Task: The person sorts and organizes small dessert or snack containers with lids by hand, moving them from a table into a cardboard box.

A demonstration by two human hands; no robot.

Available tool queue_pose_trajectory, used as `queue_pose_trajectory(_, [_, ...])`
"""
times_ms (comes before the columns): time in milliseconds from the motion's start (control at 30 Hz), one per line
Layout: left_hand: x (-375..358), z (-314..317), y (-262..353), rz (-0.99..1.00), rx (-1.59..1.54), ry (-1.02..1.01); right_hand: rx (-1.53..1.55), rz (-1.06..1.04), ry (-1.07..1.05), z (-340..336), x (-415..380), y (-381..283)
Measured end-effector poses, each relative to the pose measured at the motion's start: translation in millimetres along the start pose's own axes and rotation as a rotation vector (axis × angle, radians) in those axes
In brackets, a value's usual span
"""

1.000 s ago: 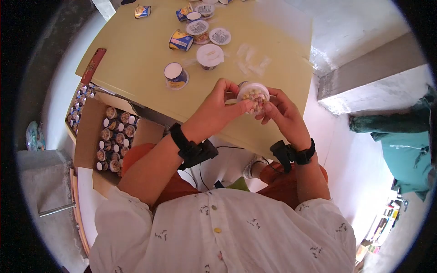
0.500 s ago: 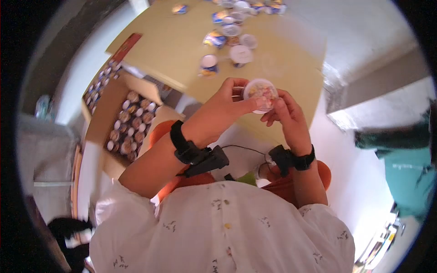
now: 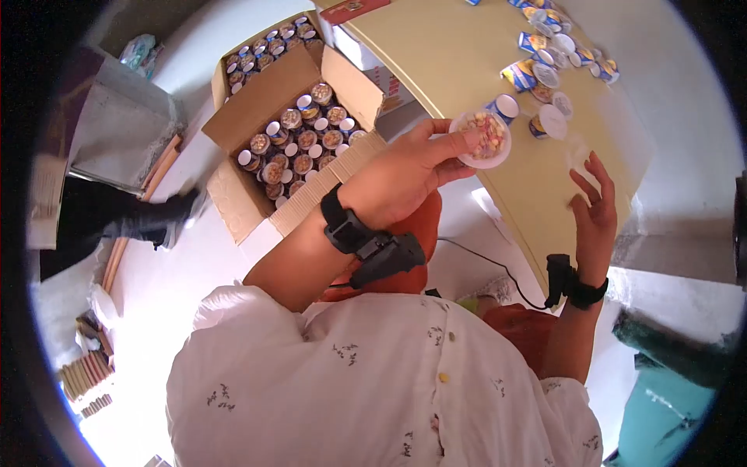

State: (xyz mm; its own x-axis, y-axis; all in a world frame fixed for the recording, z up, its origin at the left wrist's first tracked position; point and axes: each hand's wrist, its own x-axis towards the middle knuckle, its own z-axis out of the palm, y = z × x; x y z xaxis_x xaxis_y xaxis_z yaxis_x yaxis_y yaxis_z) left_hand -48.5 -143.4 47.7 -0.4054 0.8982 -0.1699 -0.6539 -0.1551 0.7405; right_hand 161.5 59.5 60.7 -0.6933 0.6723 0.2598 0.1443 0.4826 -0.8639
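Left hand (image 3: 405,175) alone holds cup (image 3: 484,138) | right hand (image 3: 593,210) released, open

R hand (image 3: 595,208) let go of cup (image 3: 484,137), now open | L hand (image 3: 405,175) holds alone

Packing workroom: carton (image 3: 257,117) full of cups, yellow table (image 3: 459,62).
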Motion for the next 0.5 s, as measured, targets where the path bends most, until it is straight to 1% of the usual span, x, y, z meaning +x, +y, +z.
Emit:
queue_pose_trajectory(33, [0, -7, 1, 0.030, -0.030, 0.001, 0.017, -0.047, -0.002, 6, 0, 3])
queue_pose_trajectory(67, [-3, -12, 6, 0.032, -0.037, 0.015, 0.019, -0.044, -0.018, 14, -1, 4])
queue_pose_trajectory(133, [-14, -21, 21, 0.052, -0.045, 0.107, 0.049, 0.019, -0.005, 28, -5, 3])
queue_pose_trajectory(167, [-15, -29, 25, 0.066, -0.057, 0.115, 0.049, 0.022, -0.020, 32, -5, 5])
queue_pose_trajectory(233, [-17, -51, 28, 0.083, -0.089, 0.167, -0.024, 0.057, -0.110, 39, -3, 11])
queue_pose_trajectory(267, [-17, -63, 29, 0.097, -0.114, 0.205, -0.023, 0.057, -0.123, 43, -1, 13])
queue_pose_trajectory(333, [-19, -94, 28, 0.098, -0.160, 0.214, 0.020, 0.146, -0.146, 53, 3, 17])
queue_pose_trajectory(433, [-21, -145, 16, 0.216, -0.396, 0.318, 0.006, 0.139, -0.194, 66, 9, 17])
queue_pose_trajectory(467, [-22, -160, 13, 0.223, -0.399, 0.332, 0.010, 0.137, -0.210, 71, 11, 16])
queue_pose_trajectory(500, [-24, -174, 9, 0.270, -0.310, 0.337, -0.020, 0.124, -0.233, 76, 14, 15])
